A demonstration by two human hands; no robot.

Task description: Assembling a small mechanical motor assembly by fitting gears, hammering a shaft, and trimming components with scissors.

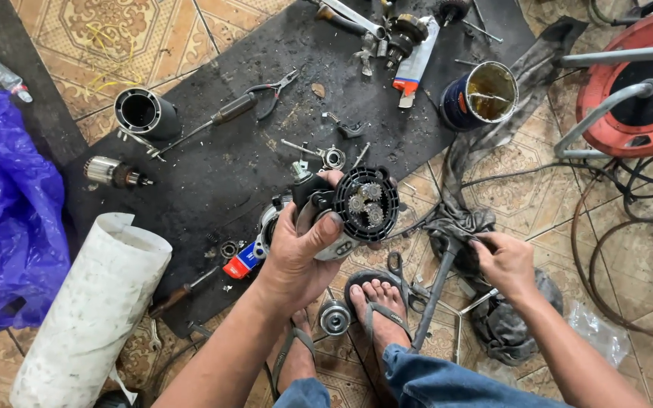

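The left hand (296, 253) holds a round power-tool gear housing (357, 211) up over the black mat (228, 166), its grip wrapped tight around the grey body, thumb across the near side. The housing's open face points toward the camera and shows three small metal gears (364, 204) inside a ribbed black ring. It sits at the middle of the scene, just above the person's sandalled foot (379, 306).

The right hand (504, 261) is lower and to the right, well apart from the housing, its grip closed on a dark greasy rag (455, 227) that trails across the tiled floor (538, 196).

On the mat, far left, lie a black cylindrical casing (143, 113) and a motor armature (115, 173). A screwdriver (205, 125) and pliers (273, 91) lie beyond the housing, and an open can of grease (481, 94) stands at the far right. A white rolled sheet (92, 302) and a blue plastic bag (9, 204) lie at the near left.
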